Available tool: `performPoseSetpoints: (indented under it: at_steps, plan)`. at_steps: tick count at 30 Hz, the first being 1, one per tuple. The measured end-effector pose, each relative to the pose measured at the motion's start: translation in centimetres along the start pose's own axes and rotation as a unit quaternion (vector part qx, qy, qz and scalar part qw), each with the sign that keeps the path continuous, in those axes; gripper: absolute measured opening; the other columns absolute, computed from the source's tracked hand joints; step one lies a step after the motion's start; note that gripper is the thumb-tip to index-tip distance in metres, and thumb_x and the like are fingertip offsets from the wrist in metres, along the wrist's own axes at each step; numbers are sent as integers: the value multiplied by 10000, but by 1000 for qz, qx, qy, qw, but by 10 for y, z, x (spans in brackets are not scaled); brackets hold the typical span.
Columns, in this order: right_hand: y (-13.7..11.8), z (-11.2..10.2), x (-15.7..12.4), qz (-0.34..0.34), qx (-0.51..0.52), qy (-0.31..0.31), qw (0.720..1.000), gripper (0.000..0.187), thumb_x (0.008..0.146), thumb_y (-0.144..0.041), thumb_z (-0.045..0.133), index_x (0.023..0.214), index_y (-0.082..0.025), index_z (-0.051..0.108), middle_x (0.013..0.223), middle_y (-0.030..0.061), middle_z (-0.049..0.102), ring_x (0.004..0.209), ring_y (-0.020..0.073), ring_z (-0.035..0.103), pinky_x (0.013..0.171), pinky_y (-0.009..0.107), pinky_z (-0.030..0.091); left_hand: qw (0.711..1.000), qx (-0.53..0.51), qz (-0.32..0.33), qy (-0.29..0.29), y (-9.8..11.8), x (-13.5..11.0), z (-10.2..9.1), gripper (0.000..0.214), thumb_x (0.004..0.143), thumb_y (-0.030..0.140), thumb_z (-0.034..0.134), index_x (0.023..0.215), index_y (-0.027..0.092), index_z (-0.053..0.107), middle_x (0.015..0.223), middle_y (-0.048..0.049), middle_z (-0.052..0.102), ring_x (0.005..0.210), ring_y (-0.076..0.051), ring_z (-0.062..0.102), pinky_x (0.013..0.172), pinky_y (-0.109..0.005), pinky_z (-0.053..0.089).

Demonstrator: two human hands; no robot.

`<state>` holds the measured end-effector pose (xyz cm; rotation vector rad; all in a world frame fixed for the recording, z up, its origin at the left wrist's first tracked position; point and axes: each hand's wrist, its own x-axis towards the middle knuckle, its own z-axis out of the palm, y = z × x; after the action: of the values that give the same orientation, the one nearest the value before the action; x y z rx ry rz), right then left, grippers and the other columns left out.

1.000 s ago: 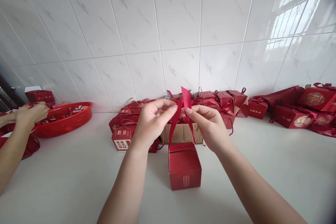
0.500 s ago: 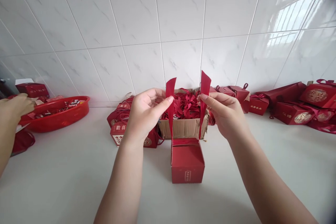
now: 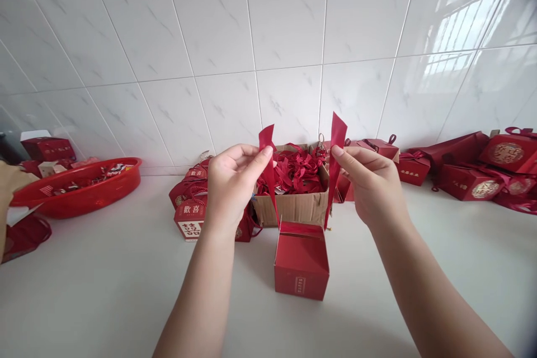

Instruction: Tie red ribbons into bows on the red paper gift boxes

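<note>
A red gift box (image 3: 302,268) stands on the white counter in front of me, with gold lettering on its near face. From its far edge a red ribbon (image 3: 331,179) rises in two strands. My left hand (image 3: 239,179) pinches the left strand near its upper end between thumb and fingers. The right strand is pinched the same way in my right hand (image 3: 371,182), at about equal height. Both hands are above the box and apart from each other. Behind them sits a cardboard box (image 3: 289,210) heaped with red ribbons (image 3: 297,170).
Finished-looking red boxes (image 3: 191,212) cluster left of the cardboard box, and more red boxes (image 3: 470,179) lie at the right. A red plastic basin (image 3: 96,193) with small packets is at the left, beside another person's arm (image 3: 8,190). A tiled wall (image 3: 289,17) backs the counter.
My hands have spread slightly apart, drawing the ribbon strands outward. The gift box has turned and shifted a little. The other person's hand has moved left, mostly out of view.
</note>
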<state>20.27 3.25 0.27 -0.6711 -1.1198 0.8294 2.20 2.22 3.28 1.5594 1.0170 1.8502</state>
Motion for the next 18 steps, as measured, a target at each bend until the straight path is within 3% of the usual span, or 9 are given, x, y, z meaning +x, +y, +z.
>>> performPoseSetpoints:
  at_steps: [4,10,18]
  plan:
    - [-2,-1,-1,-4,3,8,1000,196,732,-378,738,623,-218,706,556,-31,548,532,83,466,535,237,401,999,4,39,24,-1,0,0,186,713,292,741,616,155,661,559,6,621,543,-100,537,544,-218,414]
    - [-5,-1,-1,-14,-12,10,1000,223,737,-372,736,576,-221,698,509,-45,456,502,66,376,503,226,337,998,-5,69,7,-7,2,-1,213,742,335,727,629,168,656,572,11,621,559,-104,559,553,-217,428]
    - [-4,1,-2,-19,-31,18,999,215,709,-376,752,573,-222,692,495,-44,452,496,75,381,504,236,344,997,0,74,10,-7,0,-2,200,748,340,728,653,173,671,618,4,654,583,-90,554,579,-196,441]
